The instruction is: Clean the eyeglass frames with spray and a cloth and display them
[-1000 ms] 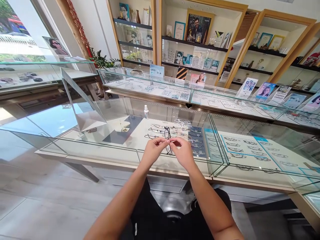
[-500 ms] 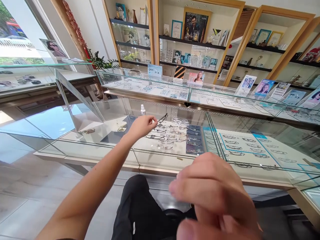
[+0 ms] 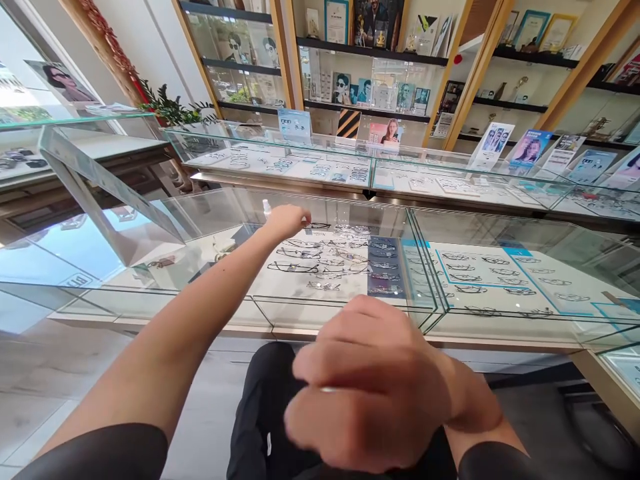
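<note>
My left hand reaches over the glass case, its fingers pinched together at the left end of dark-framed glasses near the back. Below and right of it, several pairs of glasses lie in rows on the white surface. Close to the camera, my right hand is curled with its fingers closed; whatever it may hold is hidden. A white bottle stands just behind my left wrist.
A tilted mirror stands on the left. A dark panel with glasses lies right of the rows. Another display case runs behind, with a plant at its left and shelves beyond.
The glasses at my left hand have gone from raised and tilted to lying flatter near the back row. My right hand has moved left and curled more. The view has shifted.
</note>
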### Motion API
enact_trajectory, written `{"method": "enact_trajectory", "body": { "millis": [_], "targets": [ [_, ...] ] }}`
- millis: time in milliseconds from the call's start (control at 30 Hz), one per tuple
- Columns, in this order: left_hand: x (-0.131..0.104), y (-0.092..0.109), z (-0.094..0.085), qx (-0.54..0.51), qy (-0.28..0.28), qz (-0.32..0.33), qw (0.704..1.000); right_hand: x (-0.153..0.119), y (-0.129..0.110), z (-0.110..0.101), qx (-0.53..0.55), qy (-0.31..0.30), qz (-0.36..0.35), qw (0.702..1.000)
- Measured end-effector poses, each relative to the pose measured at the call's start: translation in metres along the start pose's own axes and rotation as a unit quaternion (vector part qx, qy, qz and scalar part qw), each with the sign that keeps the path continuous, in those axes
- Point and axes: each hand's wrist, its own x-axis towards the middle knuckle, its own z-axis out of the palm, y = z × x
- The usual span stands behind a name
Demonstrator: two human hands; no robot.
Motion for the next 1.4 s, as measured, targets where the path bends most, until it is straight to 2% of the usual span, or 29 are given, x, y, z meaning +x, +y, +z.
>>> {"method": "enact_trajectory", "body": {
  "millis": [33, 100, 200, 400, 533, 667, 867, 1133, 1300, 1400],
  "targets": [
    [0.006, -0.001, 0.006, 0.001, -0.005, 0.003, 1.000, -0.001, 0.009, 0.000, 0.031, -0.013, -0.042, 0.999],
    [0.016, -0.003, 0.017, 0.003, -0.010, 0.004, 1.000, -0.010, 0.029, 0.003, 0.048, 0.011, -0.051, 0.997],
    [0.026, -0.005, 0.032, 0.008, -0.018, 0.009, 1.000, -0.036, 0.053, 0.013, 0.008, 0.042, -0.008, 0.999],
    [0.029, -0.015, 0.051, 0.015, -0.023, 0.025, 0.999, -0.103, 0.094, 0.029, 0.003, -0.013, 0.144, 0.989],
    [0.031, -0.023, 0.050, 0.021, 0.006, 0.015, 1.000, -0.131, 0.120, 0.033, -0.017, -0.013, 0.240, 0.970],
    [0.035, -0.024, 0.048, 0.019, 0.032, 0.004, 0.999, -0.143, 0.137, 0.035, -0.043, 0.010, 0.301, 0.953],
    [0.026, -0.021, 0.057, 0.010, 0.001, 0.029, 1.000, -0.159, 0.159, 0.036, -0.054, -0.002, 0.356, 0.933],
    [0.013, -0.020, 0.062, -0.001, -0.005, 0.028, 1.000, -0.183, 0.209, 0.052, -0.136, -0.026, 0.415, 0.900],
    [-0.002, -0.017, 0.049, -0.027, 0.022, 0.024, 0.999, -0.190, 0.215, 0.059, -0.166, -0.046, 0.450, 0.876],
    [-0.028, -0.014, 0.032, -0.063, 0.075, 0.010, 0.995, -0.191, 0.215, 0.060, -0.168, -0.054, 0.455, 0.873]
  ]
}}
